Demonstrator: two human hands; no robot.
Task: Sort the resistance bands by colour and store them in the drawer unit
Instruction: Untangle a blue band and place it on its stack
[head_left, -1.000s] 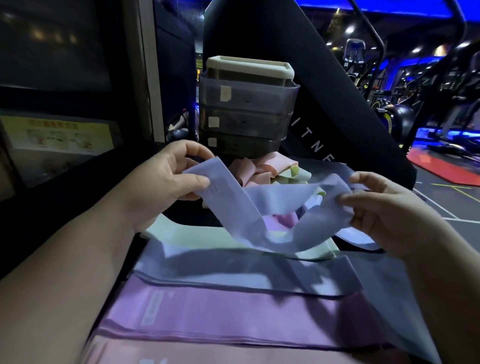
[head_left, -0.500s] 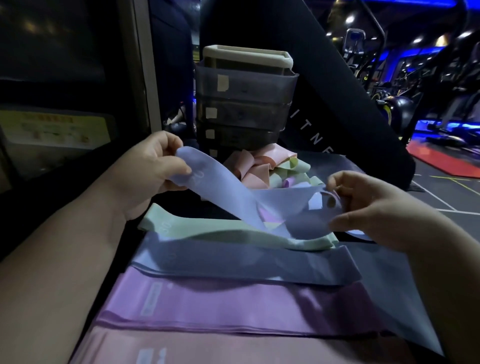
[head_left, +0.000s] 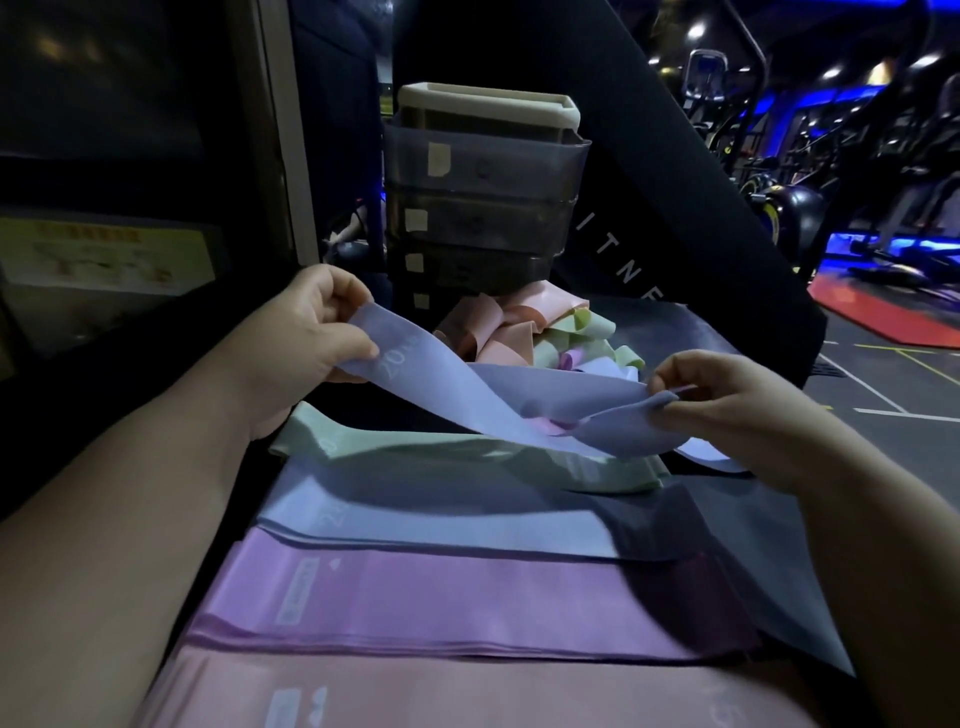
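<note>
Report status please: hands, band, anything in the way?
Left hand and right hand pinch blue band ends. Drawer unit closed, loose pile before it.

Gym: cardio machines (head_left: 795, 213) w/ blue lighting (head_left: 857, 243) well beyond right hand (head_left: 737, 415), red floor mat (head_left: 893, 322) past it, "ITNE" lettering (head_left: 621, 260) on black panel (head_left: 675, 171) above.

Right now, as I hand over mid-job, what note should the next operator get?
Left hand pinches one end of the held blue band, right hand the other; it hangs twisted between them.
Laid flat in a row: green band, flat blue band, purple band, pink band.
Left: the tangled pile before the drawer unit, then storing; its drawers look closed.
</note>
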